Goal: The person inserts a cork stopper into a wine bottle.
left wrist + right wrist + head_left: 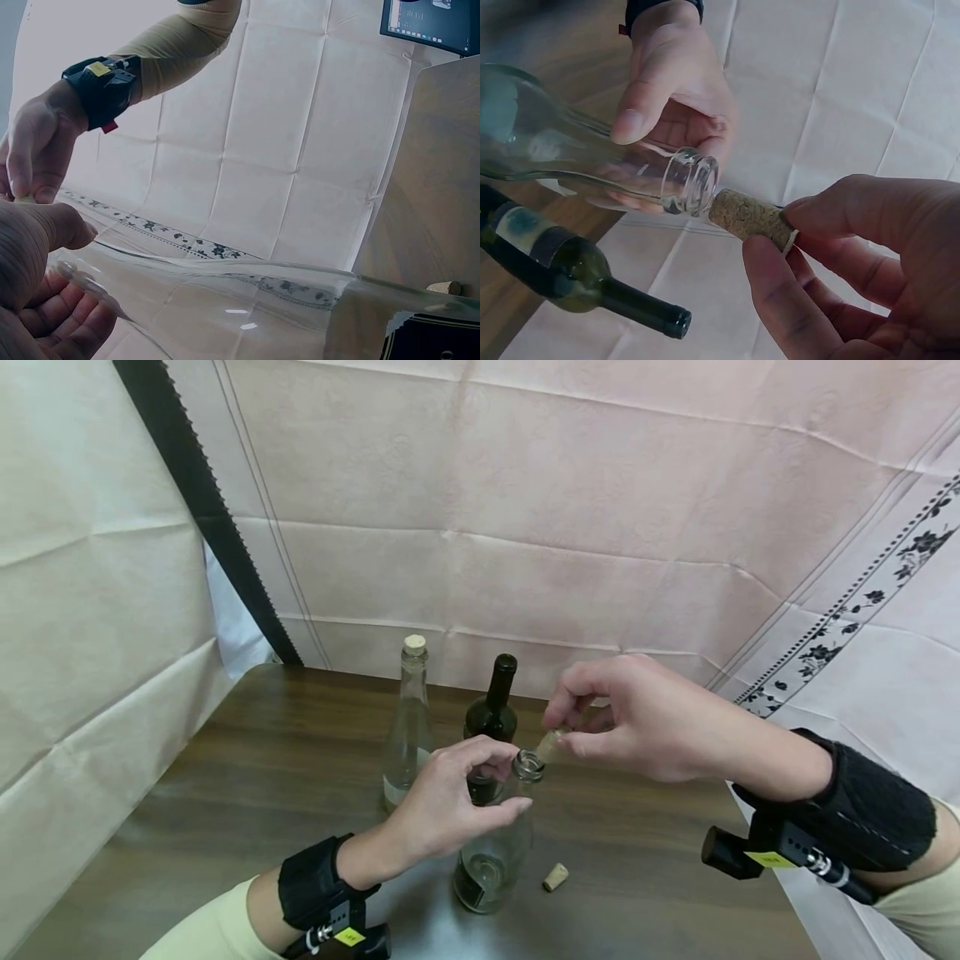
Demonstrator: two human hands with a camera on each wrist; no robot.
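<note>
My right hand [637, 718] pinches a cork [750, 217] between thumb and fingertips. The cork is tilted, its end right at the mouth of a clear glass bottle [495, 860]; whether they touch, I cannot tell. My left hand [453, 797] grips this bottle near the neck, thumb on the near side and fingers behind. In the left wrist view, the clear bottle's dark label [427, 337] shows at the lower right. On the table lies a second cork [556, 877], just right of the bottle's base.
Behind the left hand stands a clear bottle [408, 727] with a cork stopper [415, 645] in its mouth. A dark green bottle [491, 718] stands beside it. Pale cloth [487, 485] hangs behind the wooden table [300, 760]. Part of a screen [431, 22] appears in the left wrist view.
</note>
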